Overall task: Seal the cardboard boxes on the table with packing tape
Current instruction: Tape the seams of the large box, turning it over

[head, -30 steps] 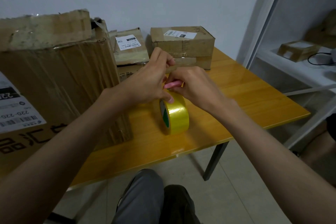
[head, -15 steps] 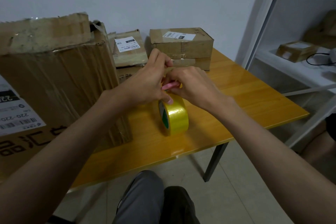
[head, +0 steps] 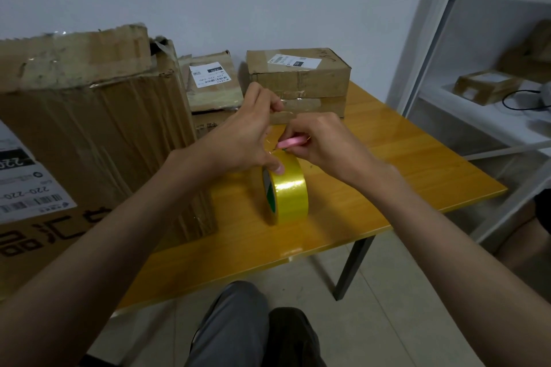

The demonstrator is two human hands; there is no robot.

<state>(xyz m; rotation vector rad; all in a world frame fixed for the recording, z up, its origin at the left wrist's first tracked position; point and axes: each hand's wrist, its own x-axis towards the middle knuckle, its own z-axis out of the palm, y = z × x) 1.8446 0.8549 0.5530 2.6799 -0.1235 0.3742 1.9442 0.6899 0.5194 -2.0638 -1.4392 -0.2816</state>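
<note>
On yellow table point(head: 417, 176), both hands, left hand point(head: 238, 140) and right hand point(head: 325, 143), work upright tape roll point(head: 287, 188).

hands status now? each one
Left hand: pinches the pulled tape end, thumb on the tape roll.
Right hand: grips a pink cutter.

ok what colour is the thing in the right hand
Pink tool, seen in the head view.

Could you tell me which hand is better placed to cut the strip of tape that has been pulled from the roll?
Right hand: it holds the pink cutter at the strip; left hand pinches the tape.
</note>
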